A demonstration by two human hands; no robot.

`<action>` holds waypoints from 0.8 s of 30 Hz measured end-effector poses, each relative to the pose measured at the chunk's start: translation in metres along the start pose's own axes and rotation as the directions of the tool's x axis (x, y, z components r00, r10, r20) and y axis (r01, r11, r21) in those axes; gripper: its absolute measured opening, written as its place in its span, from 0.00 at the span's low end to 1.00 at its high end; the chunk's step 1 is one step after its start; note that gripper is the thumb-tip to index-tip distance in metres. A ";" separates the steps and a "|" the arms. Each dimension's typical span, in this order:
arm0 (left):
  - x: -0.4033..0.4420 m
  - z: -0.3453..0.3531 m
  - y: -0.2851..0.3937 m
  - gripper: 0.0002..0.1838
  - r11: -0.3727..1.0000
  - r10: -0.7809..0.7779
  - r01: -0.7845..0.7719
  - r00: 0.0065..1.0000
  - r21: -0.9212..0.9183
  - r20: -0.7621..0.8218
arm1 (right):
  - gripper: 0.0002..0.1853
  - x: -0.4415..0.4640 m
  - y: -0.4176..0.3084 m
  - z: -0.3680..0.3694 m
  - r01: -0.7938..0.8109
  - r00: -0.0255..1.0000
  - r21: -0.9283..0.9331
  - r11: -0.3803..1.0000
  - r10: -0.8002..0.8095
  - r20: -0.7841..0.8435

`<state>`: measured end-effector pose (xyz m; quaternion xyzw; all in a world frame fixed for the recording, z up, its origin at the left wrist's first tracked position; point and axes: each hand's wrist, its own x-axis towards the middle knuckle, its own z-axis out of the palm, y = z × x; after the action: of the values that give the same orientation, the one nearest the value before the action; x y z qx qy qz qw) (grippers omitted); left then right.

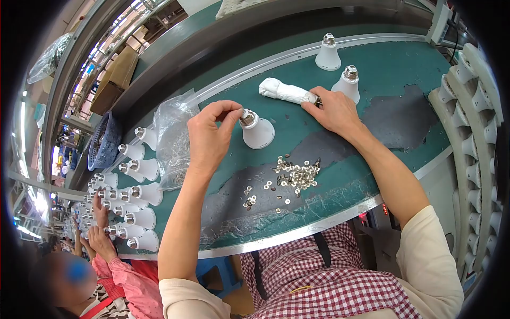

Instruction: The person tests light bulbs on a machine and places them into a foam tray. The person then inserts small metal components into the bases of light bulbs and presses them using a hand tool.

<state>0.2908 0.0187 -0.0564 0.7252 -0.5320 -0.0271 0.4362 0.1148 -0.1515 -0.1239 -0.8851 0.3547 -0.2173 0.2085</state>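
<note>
A white LED bulb stands on the green bench with its metal screw base up. My left hand pinches thumb and forefinger together at the tip of that base; whatever is between the fingertips is too small to make out. To the right, my right hand is closed around the dark end of a tool wrapped in white cloth, which lies pointing left. Small round metal contacts are heaped in front of the bulb, with several scattered to the left.
Two more bulbs stand at the back right. A clear plastic bag of small metal parts lies left, beside many bulbs. Behind them is a blue basket. A co-worker's hand is at lower left. Racks of white bulb housings rise at right.
</note>
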 end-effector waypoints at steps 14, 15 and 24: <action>-0.044 0.065 0.027 0.07 0.936 0.282 -0.331 0.907 0.117 0.312 | 0.22 0.001 0.000 0.001 -0.035 0.999 0.062 0.997 0.036 -0.030; -0.042 0.072 0.029 0.08 0.920 0.300 -0.365 0.890 0.140 0.343 | 0.22 0.001 0.000 0.001 -0.032 0.999 0.067 0.997 0.035 -0.032; -0.033 0.090 0.035 0.05 0.785 0.345 -0.543 0.784 0.299 0.516 | 0.21 0.001 0.000 -0.002 -0.029 1.000 0.061 0.998 0.029 -0.005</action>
<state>0.2056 -0.0114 -0.1028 0.6278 -0.7669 0.0371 0.1278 0.1145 -0.1524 -0.1219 -0.8724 0.3614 -0.2277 0.2374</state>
